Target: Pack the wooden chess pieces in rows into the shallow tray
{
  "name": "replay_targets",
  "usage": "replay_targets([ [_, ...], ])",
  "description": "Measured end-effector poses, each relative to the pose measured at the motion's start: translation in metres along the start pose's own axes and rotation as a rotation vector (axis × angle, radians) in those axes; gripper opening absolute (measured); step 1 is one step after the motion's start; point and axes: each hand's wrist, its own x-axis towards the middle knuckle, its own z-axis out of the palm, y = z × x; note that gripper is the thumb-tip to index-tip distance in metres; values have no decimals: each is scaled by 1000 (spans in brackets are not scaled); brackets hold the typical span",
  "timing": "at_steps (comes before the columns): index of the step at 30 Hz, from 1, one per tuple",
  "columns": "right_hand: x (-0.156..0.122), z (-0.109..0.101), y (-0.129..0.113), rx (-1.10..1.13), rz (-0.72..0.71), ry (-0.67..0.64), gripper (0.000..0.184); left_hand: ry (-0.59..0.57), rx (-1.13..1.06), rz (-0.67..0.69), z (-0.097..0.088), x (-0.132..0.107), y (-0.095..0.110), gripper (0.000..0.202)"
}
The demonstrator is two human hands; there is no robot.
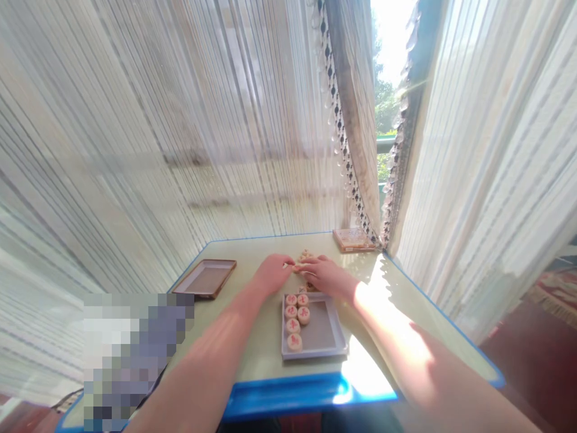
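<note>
My left hand is over the table, its fingers bent and drawn together at a wooden Chinese chess piece. The fingertips of my right hand reach the same spot from the other side; its fingers lie stretched over the pieces. More loose pieces lie just beyond the hands, and a few show below my right palm. Nearer to me is a shallow white tray. Several round pieces with red characters lie flat along its left side, in two columns at the top.
An open box lid with a brown rim lies at the table's left. A flat closed box is at the far right corner. The pale table has a blue edge, and striped curtains hang close behind it. A pixelated patch covers the lower left.
</note>
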Motion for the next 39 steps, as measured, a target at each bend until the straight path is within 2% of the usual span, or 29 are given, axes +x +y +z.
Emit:
replay_targets([
  [5, -4, 2, -1, -16, -12, -41, 29, -82, 47, 62, 8, 1, -8, 26],
  [10, 0, -7, -11, 6, -41, -74, 35, -62, 30, 17, 12, 6, -7, 21],
  [14, 0, -9, -11, 4, -19, -84, 41, -64, -1, -10, 12, 8, -4, 28],
  [16, -2, -9, -8, 1, 30, -52, 40, -68, -5, -5, 11, 7, -2, 28],
  [20, -6, -8, -3, -19, 181, 63, 24, -19, -62, -13, 6, 1, 1, 27],
  [24, -11, -10, -6, 27, 253, 78, 26, 38, -142, -10, 1, -8, 8, 27],
  [31, -14, -9, -12, 92, 223, 117, 21, 40, -186, 73, -2, -12, 17, 22],
  [39, -13, -9, -15, 182, 241, 173, 19, 109, -233, 82, 0, -16, 16, 22],
])
